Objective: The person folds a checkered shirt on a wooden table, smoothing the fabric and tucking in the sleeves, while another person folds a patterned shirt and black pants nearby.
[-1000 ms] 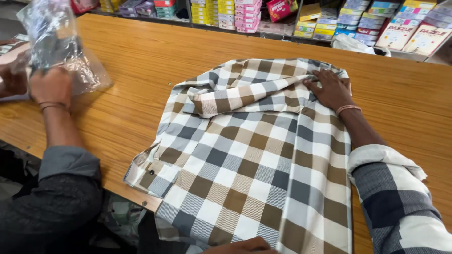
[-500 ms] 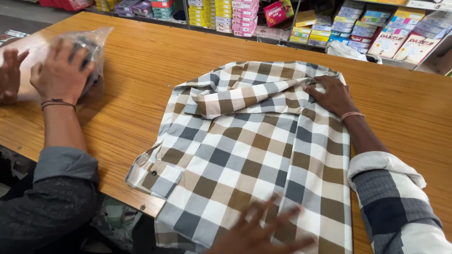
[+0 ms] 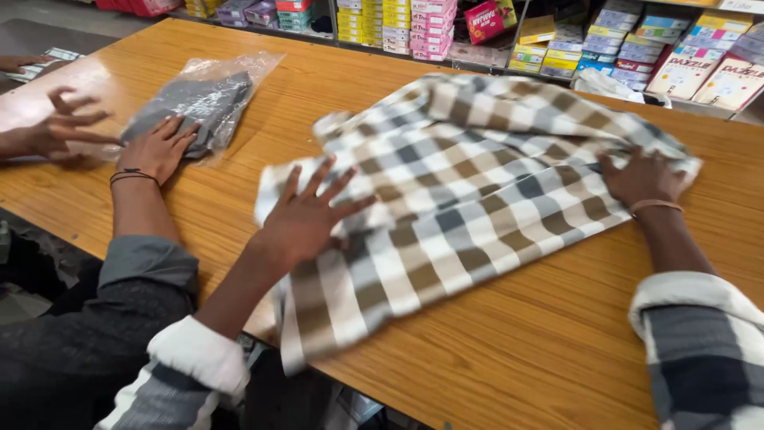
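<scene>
A brown, grey and white checked shirt lies spread on the wooden table, turned slantwise with its lower end hanging over the near edge. My left hand presses flat on the shirt's near left part, fingers spread. My right hand rests flat on the shirt's right end. Neither hand grips the cloth.
A co-worker at my left has a hand on a clear plastic bag with dark folded cloth and another hand open beside it. Shelves of coloured boxes line the far side of the table.
The shirt has swung round on the table from lying lengthwise to slantwise. My left hand has come up onto it. The co-worker has laid the bagged cloth flat.
</scene>
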